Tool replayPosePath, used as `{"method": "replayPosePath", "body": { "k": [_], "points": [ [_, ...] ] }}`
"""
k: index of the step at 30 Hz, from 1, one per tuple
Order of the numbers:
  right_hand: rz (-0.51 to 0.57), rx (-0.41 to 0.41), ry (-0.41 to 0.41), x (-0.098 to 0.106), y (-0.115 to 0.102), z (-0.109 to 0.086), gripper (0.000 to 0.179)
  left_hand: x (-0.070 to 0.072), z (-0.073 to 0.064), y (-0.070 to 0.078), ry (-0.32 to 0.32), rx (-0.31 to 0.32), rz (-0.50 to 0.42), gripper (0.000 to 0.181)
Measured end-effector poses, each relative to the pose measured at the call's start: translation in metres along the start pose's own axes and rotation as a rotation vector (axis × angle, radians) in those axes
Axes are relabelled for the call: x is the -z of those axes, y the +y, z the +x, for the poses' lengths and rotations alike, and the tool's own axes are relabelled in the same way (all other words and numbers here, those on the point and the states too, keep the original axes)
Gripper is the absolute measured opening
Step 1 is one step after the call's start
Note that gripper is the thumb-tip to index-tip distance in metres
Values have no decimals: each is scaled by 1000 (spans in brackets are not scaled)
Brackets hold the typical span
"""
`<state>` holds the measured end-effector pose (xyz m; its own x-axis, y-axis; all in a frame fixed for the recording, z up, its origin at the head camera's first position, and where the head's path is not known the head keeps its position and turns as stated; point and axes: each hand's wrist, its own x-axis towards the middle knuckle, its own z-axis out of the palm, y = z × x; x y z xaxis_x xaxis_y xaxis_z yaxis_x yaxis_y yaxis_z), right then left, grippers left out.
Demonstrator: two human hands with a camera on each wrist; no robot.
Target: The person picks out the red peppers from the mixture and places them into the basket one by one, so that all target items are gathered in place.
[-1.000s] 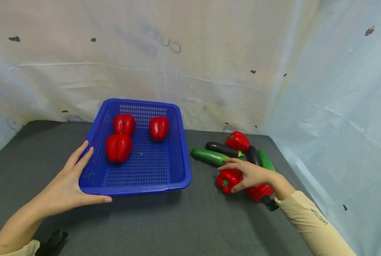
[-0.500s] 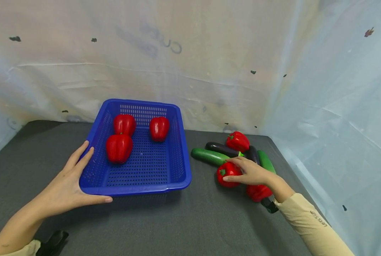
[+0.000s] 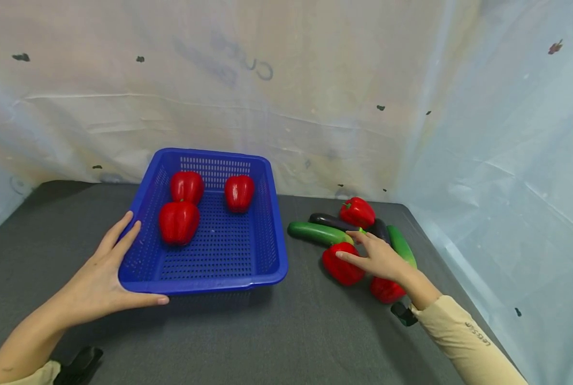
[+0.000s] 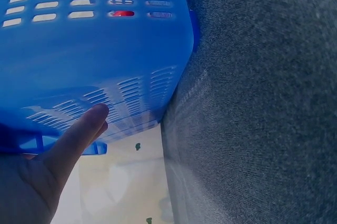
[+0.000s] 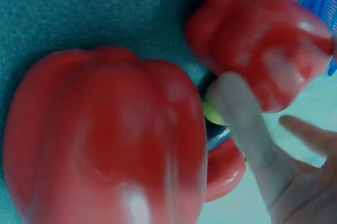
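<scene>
The fingers of my left hand (image 3: 93, 286) lie straight along the left side of a blue plastic basket (image 3: 219, 284), its thumb stretched along the front. Inside the basket are three red bell peppers, the nearest one (image 3: 179, 223) at the left. My right hand (image 3: 382, 262) spreads over another red bell pepper (image 3: 341, 267) on the table, thumb and fingers extended. In the right wrist view, the thumb (image 5: 247, 124) points at this bell pepper (image 5: 258, 40); whether it touches cannot be told. A second bell pepper (image 3: 386, 290) lies under the right wrist.
Behind the right hand lie a green zucchini-like vegetable (image 3: 315, 233), an eggplant (image 3: 331, 221), a farther bell pepper (image 3: 357, 213), a second eggplant (image 3: 380, 230) and another green vegetable (image 3: 403, 248). A plastic sheet wall (image 3: 315, 133) stands behind the dark grey table (image 3: 267, 342).
The bell pepper under the right hand has turned, so its stem no longer shows. The right hand has shifted slightly up, its fingers spread wider. The left hand and basket stay put.
</scene>
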<state>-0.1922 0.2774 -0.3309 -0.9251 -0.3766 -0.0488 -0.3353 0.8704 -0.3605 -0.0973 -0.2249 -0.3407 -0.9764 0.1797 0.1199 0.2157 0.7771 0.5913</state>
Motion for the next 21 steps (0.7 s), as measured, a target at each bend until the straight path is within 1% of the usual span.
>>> {"method": "replayPosePath", "body": {
  "k": [7, 13, 16, 21],
  "points": [
    [2, 126, 15, -1, -5, -4, 57, 0, -1, 0, 1, -1, -10, 133],
    [-29, 236, 77, -5, -8, -4, 48, 0, -1, -1, 5, -8, -9, 132],
    [-16, 260, 70, -7, -9, -4, 54, 0, -1, 0, 7, -10, -7, 131],
    [-28, 257, 29, -8, -13, -4, 72, 0, -1, 0, 8, -16, -12, 131]
  ]
}}
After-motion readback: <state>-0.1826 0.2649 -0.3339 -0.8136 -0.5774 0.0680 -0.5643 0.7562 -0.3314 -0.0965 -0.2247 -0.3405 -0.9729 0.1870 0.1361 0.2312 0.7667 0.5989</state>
